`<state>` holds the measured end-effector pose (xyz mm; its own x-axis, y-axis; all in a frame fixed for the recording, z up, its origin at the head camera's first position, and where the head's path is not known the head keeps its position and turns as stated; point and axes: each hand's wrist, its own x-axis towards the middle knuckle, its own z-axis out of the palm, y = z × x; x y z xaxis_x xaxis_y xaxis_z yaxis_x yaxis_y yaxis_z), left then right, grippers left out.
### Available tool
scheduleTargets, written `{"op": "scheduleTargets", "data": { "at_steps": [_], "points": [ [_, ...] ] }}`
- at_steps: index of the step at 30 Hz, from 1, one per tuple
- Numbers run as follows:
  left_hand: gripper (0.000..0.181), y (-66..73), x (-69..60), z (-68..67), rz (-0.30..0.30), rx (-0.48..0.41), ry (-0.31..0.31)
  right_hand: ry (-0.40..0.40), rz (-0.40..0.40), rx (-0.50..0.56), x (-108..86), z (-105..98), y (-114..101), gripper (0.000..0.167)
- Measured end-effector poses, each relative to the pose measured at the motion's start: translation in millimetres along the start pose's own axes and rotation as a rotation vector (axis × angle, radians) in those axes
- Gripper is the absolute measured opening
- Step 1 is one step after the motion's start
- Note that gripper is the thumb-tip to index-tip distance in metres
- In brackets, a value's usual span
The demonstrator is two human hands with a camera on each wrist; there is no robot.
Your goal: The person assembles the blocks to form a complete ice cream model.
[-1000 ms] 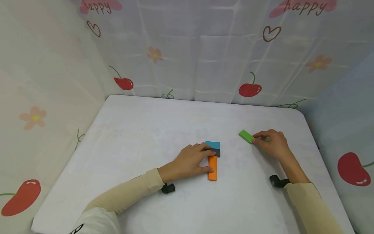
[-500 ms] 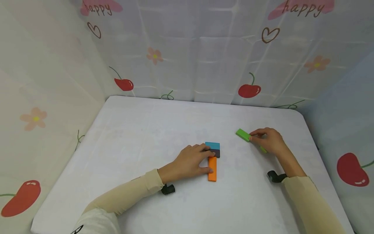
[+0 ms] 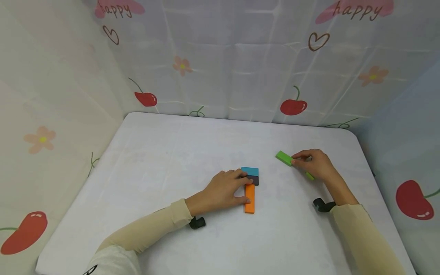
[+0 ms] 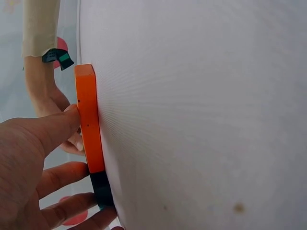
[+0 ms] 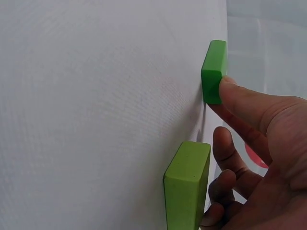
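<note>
An orange block (image 3: pixel 249 199) lies lengthwise on the table, its far end against a dark block (image 3: pixel 254 180). Behind that is a blue block (image 3: pixel 249 171). My left hand (image 3: pixel 223 190) rests on this group, the thumb touching the orange block and the fingers spread over the dark and blue ones. Between thumb and index finger, my right hand (image 3: pixel 314 165) pinches the near end of a green block (image 3: pixel 284 158). A second, yellower green block (image 5: pixel 184 187) stands beside its other fingers in the right wrist view; in the head view the hand mostly hides it.
A white table (image 3: pixel 165 152) carries all the blocks. Printed curtains (image 3: pixel 220 76) rise behind it and on both sides. Black wrist-worn devices (image 3: pixel 197 222) stick out under both forearms.
My right hand has moved a little left and away from me with the green block, uncovering part of the yellower green block. My left hand and its blocks stay put.
</note>
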<state>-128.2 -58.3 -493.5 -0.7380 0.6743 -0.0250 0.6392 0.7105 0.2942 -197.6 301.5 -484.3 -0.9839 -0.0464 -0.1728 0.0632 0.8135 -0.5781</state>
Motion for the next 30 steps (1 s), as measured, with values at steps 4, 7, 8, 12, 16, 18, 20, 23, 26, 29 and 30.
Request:
{"op": "scheduleTargets", "data": {
  "at_steps": [4,7,8,12,16,18,20,23,26,29,30],
  "points": [
    [0.063,0.1,-0.6,-1.2,-0.001,-0.005,0.002,-0.013,0.02,-0.001,1.4,-0.3,-2.1,0.038],
    [0.063,-0.2,-0.4,-0.8,-0.003,-0.008,-0.001,-0.014,0.016,0.007,1.3,-0.5,-4.5,0.038],
    [0.063,-0.4,-0.4,-0.6,-0.004,-0.009,-0.001,-0.014,0.015,0.008,1.0,-0.5,-5.4,0.039],
    [0.063,-0.9,-0.4,0.7,-0.002,-0.014,0.008,-0.014,0.011,0.005,0.9,-0.3,-8.0,0.039],
    [0.063,-1.6,-0.8,1.2,0.003,-0.021,0.015,-0.016,0.017,-0.006,2.0,0.9,-9.3,0.039],
    [0.063,-2.1,-1.1,1.4,0.004,-0.02,0.015,-0.017,0.016,-0.01,2.6,1.6,-9.6,0.039],
    [0.063,-2.4,-1.2,1.4,0.005,-0.021,0.013,-0.017,0.015,-0.013,2.9,1.9,-9.7,0.039],
    [0.063,-2.1,-1.1,1.1,0.009,-0.021,0.01,-0.015,0.004,-0.012,3.2,2.2,-8.9,0.038],
    [0.064,-1.4,-1.0,0.6,0.01,-0.02,0.01,-0.013,-0.014,-0.007,4.4,3.4,-9.0,0.037],
    [0.064,-1.2,-1.4,0.3,0.009,-0.016,0.008,-0.017,-0.032,-0.003,5.6,4.6,-9.5,0.036],
    [0.064,-1.3,-1.4,0.3,0.008,-0.013,0.007,-0.018,-0.034,-0.003,6.0,5.0,-10.1,0.035]
  ]
}}
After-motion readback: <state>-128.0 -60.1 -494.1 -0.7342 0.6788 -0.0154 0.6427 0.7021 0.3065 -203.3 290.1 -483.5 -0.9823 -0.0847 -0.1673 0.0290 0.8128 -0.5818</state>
